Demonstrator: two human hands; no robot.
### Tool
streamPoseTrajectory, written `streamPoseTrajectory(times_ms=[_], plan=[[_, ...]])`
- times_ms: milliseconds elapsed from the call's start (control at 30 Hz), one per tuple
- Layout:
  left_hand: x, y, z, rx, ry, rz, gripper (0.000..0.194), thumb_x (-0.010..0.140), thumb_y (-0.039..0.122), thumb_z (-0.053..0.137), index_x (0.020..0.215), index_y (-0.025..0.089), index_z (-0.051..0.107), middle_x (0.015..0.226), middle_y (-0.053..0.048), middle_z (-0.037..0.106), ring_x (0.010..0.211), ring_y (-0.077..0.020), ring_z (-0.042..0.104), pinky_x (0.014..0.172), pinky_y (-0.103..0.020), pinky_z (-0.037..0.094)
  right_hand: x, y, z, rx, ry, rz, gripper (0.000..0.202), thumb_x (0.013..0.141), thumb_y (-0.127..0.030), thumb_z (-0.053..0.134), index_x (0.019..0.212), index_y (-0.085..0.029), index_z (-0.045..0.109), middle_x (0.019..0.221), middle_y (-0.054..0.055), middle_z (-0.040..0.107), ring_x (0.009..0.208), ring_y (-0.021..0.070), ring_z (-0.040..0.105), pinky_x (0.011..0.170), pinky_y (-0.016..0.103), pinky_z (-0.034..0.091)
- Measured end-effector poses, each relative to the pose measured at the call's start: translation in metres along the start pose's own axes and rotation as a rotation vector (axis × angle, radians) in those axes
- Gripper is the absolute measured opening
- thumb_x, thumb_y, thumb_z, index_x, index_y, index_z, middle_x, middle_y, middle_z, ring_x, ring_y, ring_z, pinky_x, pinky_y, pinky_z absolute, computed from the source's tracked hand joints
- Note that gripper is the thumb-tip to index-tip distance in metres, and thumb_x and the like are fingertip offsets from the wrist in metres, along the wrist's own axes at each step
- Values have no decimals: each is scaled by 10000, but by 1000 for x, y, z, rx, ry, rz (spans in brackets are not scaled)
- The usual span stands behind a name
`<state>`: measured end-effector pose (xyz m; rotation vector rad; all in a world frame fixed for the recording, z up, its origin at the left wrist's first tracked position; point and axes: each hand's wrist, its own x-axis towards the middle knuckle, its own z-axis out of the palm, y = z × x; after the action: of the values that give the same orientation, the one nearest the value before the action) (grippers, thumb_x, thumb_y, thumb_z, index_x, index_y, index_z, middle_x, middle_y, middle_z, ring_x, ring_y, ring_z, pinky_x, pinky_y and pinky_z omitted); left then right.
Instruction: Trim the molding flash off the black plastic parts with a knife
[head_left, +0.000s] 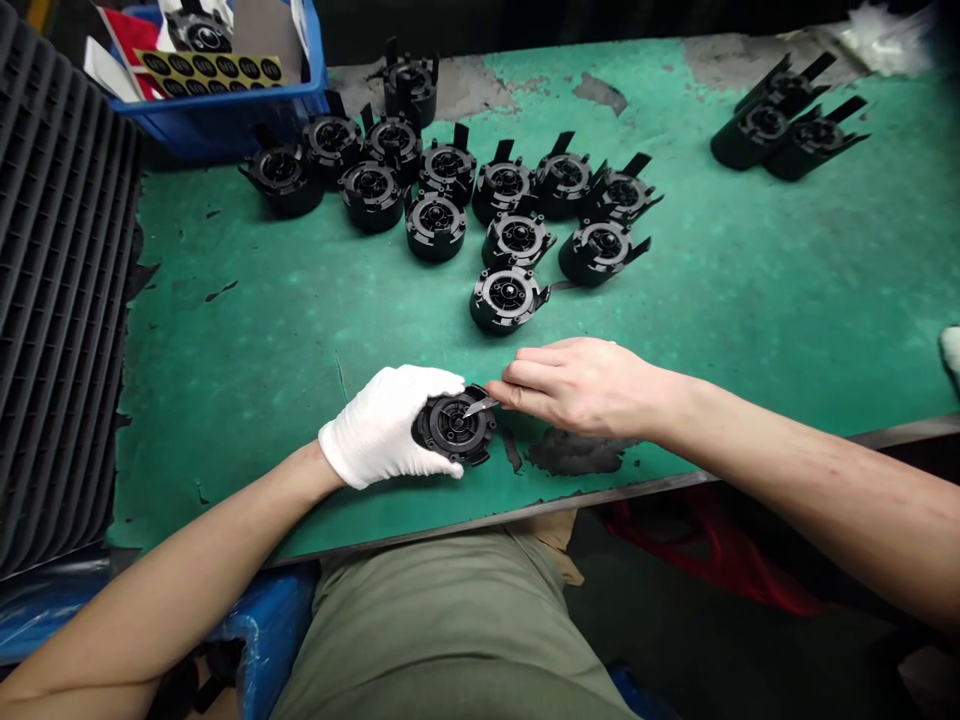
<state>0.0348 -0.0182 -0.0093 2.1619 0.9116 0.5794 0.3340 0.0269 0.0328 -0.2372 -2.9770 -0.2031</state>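
Note:
My left hand [394,425], in a white glove, is wrapped round a round black plastic part [459,430] near the front edge of the bench. The part's ringed face, with small holes and tabs on its rim, is turned up toward me. My bare right hand [574,388] grips a small knife [480,405] with a pointed metal blade. The blade's tip is over the middle of the part's face; whether it touches cannot be made out. The knife's handle is hidden inside my fingers.
Several similar black parts [506,297] stand grouped behind my hands on the green bench [300,290]. A few more [765,125] stand at the far right. A blue bin [217,120] with sticker sheets is at the back left, beside a dark ribbed stack [60,280].

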Motion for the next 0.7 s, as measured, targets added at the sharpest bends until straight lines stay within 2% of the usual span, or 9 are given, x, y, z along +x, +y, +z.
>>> streamPoseTrajectory(times_ms=[133, 233, 400, 600, 700], plan=[[-1, -2, 1, 5, 11, 21, 812, 698, 699, 928, 1297, 223, 659, 1212, -105, 786, 1119, -320, 775, 997, -431, 599, -2, -16, -2, -22, 30, 64, 246, 1086, -91, 469, 1288, -51, 604, 852, 17, 566, 767, 167, 494, 635, 315, 404], [-1, -3, 2, 11, 30, 48, 808, 707, 706, 920, 1298, 221, 658, 1223, -110, 784, 1125, -319, 774, 995, -428, 601, -4, -27, -2, -35, 42, 123, 224, 1089, -119, 499, 1272, -57, 612, 837, 12, 558, 755, 170, 473, 622, 320, 393], [-2, -3, 3, 14, 45, 59, 829, 696, 683, 940, 1324, 230, 642, 1258, -111, 777, 1149, -324, 768, 1012, -441, 599, -5, -42, -2, -45, 18, 202, 237, 1077, -102, 504, 1261, -57, 646, 870, 39, 596, 764, 177, 476, 648, 323, 413], [-1, -4, 3, 15, 30, 20, 796, 658, 706, 949, 1244, 236, 686, 1230, -108, 783, 1136, -340, 771, 995, -446, 612, -2, -56, -8, -101, 38, 256, 304, 1016, -9, 486, 1252, -54, 673, 869, 56, 623, 753, 185, 473, 623, 329, 405], [0, -4, 3, 22, 37, 32, 792, 645, 716, 950, 1218, 231, 696, 1207, -105, 786, 1118, -336, 774, 992, -442, 611, -1, -63, -10, -121, 21, 271, 297, 1015, -32, 516, 1270, -32, 668, 824, 45, 597, 740, 191, 469, 610, 340, 404]])
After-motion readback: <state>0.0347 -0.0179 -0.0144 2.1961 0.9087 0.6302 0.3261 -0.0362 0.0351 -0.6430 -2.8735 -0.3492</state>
